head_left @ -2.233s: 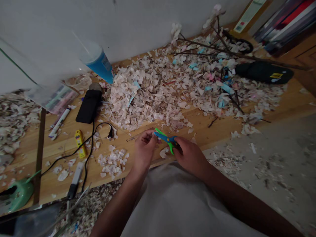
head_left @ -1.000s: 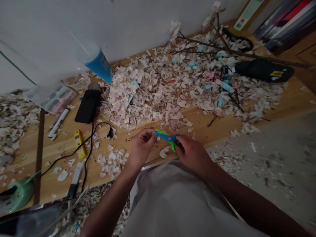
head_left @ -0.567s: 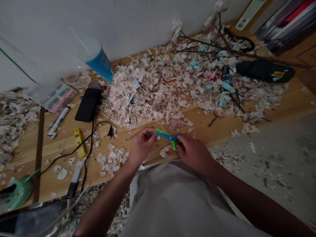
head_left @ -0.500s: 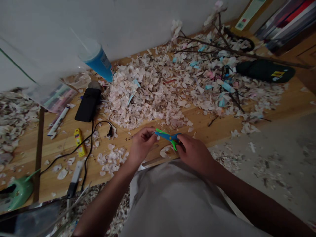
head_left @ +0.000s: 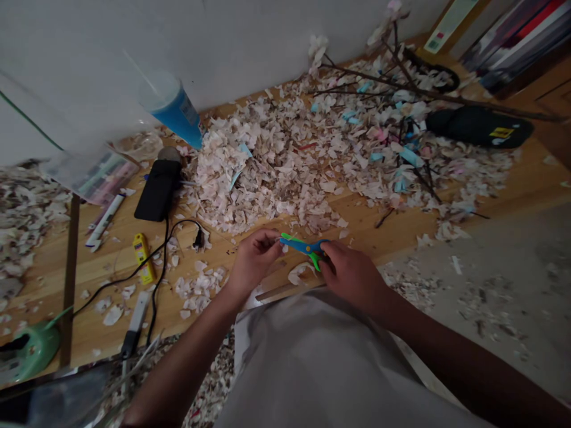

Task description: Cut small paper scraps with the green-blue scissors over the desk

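From the head view, grips green-and-blue scissors by the handles in the right hand, fingers curled tight around them, blades aimed at the left hand, fingertips pinched together at the blade tips on something too small to tell, probably steadying it, just above the wooden board beside the heap of paper scraps.

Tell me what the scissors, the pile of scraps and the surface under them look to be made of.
Scissors: plastic by the look, handles and blades alike in matte bright blue and green, no metal glint. Scraps: probably thin paper, pale pink-white, curled and creased; petals cannot be ruled out. Surface: wood or wood laminate, warm tan with long grain lines, smooth with a faint sheen.
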The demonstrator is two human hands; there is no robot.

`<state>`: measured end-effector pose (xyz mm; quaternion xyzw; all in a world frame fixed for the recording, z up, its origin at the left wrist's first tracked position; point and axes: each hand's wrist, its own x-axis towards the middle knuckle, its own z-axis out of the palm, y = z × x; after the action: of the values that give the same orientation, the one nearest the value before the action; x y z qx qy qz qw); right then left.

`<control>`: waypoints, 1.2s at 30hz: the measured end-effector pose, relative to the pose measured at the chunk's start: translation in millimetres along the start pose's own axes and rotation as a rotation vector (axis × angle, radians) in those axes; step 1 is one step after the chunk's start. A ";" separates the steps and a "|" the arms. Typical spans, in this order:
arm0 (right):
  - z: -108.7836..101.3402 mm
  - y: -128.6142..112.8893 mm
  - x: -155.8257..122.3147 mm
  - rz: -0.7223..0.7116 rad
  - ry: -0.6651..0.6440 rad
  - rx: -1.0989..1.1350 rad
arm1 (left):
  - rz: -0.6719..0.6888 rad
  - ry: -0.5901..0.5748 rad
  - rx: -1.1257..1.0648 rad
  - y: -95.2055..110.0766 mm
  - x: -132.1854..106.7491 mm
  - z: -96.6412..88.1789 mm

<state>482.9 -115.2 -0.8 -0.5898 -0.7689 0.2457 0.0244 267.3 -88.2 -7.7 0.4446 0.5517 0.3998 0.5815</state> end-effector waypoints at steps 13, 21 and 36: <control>0.9 2.6 1.2 -0.025 0.002 -0.035 | -0.039 0.005 -0.036 0.4 -1.4 0.3; -1.5 1.7 1.0 -0.041 -0.005 -0.074 | -0.016 -0.050 0.018 4.5 2.9 -3.7; -2.3 10.2 5.6 0.010 0.100 0.151 | 0.028 -0.118 0.269 21.4 2.2 -20.3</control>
<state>491.1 -107.4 -4.3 -0.6015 -0.7430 0.2735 0.1060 247.7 -78.5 12.2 0.5488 0.5589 0.3034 0.5425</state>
